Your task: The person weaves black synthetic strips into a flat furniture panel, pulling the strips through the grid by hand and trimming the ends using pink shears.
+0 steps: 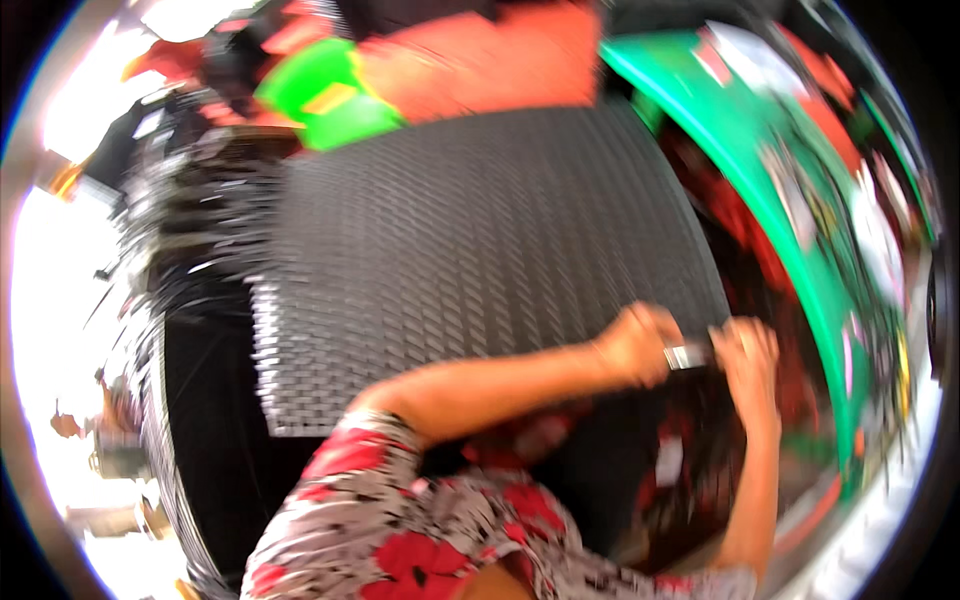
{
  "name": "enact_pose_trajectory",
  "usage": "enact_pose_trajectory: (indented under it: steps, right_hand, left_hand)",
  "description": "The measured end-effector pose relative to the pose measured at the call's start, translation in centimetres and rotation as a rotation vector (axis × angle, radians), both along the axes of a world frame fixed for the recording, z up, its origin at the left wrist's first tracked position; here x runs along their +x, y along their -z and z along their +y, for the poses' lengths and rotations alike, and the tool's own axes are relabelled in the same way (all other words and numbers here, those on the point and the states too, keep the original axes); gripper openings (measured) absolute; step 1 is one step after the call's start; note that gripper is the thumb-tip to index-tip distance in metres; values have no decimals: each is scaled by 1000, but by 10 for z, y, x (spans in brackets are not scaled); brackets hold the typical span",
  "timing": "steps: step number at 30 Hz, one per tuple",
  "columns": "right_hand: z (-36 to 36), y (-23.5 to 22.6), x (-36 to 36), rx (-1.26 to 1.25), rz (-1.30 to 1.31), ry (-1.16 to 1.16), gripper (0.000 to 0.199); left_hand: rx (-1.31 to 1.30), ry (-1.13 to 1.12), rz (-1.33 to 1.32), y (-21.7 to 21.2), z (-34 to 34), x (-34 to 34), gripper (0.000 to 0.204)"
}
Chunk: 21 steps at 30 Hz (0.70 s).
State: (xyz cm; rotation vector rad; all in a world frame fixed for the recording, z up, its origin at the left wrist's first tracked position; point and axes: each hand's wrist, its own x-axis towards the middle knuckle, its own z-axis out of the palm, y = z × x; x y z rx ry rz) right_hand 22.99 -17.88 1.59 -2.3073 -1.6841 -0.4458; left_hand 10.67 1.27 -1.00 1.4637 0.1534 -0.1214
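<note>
A large dark woven panel (460, 230), like plastic wicker, spreads out in front of me, with loose strand ends along its left side. My left arm reaches across its near edge. At the panel's near right corner my left hand (638, 346) is closed, and a short shiny silver piece (687, 357) with a dark end shows at its fingers. Just to the right, my right hand (750, 362) is closed, its fingers by the dark end. Motion blur hides what kind of thing the silver piece is and what exactly the right fingers grip.
A bright green table or board (745, 150) curves along the right, with papers and thin strands on it. Beyond the panel are an orange-red surface (490, 60) and a lime green thing (330, 95). Bundles of dark strands (200, 210) crowd the left side.
</note>
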Motion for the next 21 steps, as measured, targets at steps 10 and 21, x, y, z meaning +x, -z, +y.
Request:
enact_pose_trajectory:
  steps: [10, 21]
  right_hand:
    - [-15, 38, 7, 213, 301, -47, 13]
    - [-15, 35, -2, 83, 15, -119, 7]
  left_hand:
    - [-46, -42, 244, 5, -5, 6, 26]
    - [-36, -82, 201, 11, -10, 6, 29]
